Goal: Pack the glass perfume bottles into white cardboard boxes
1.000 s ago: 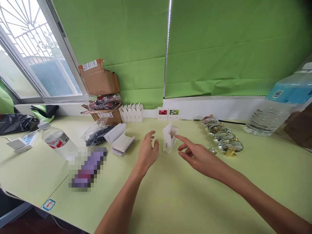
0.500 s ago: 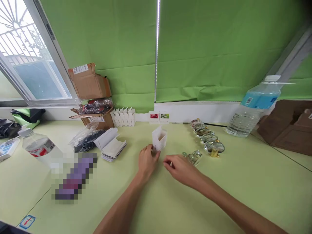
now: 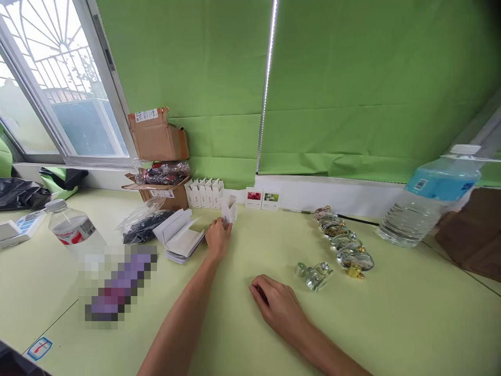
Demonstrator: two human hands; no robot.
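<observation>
My left hand (image 3: 219, 237) is closed around the lower part of a small white paper box (image 3: 229, 210), which stands upright with its top flaps raised. Just behind it, a row of similar white boxes (image 3: 204, 194) lines up against the wall. My right hand (image 3: 277, 298) rests on the table with fingers curled together, and nothing shows in it. To its right lie a small clear glass bottle (image 3: 319, 275) and a greenish cap (image 3: 300, 269). Beyond those, several glass perfume bottles (image 3: 344, 240) with gold tops form a slanting row.
Left of my left hand lie folded white papers (image 3: 182, 237) and a bagged black item (image 3: 144, 224). Cardboard boxes (image 3: 158, 137) are stacked behind. Two picture cards (image 3: 262, 198) lean on the wall. Water bottles stand left (image 3: 70, 227) and right (image 3: 428, 196).
My left hand has carried the white box back and left, close to the row of boxes. My right hand has drawn back towards me, away from the small bottle. The view has shifted slightly.
</observation>
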